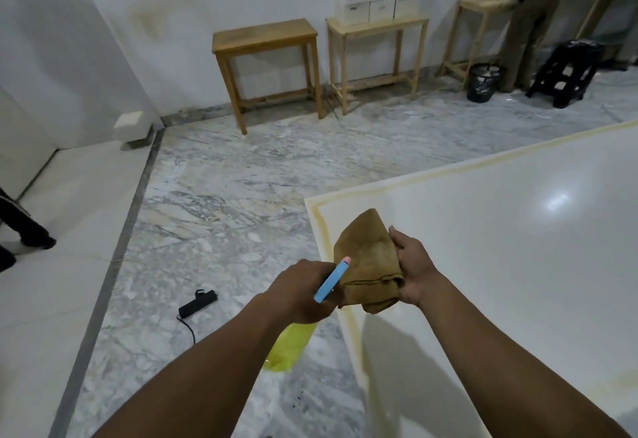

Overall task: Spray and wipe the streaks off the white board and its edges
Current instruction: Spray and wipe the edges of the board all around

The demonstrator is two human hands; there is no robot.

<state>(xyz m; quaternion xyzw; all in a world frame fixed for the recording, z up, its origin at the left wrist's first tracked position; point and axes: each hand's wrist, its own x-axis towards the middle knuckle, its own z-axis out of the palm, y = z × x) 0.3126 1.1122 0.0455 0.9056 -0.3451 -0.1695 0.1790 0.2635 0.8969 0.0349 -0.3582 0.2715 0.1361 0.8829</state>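
Your left hand grips the spray bottle, its yellow body hanging below and its blue head pointing at the brown cloth. Your right hand clutches that cloth over the white board's left edge, near its yellow-streaked far-left corner.

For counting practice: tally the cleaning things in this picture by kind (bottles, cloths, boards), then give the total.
Bottle: 1
Cloth: 1
Board: 1
Total: 3
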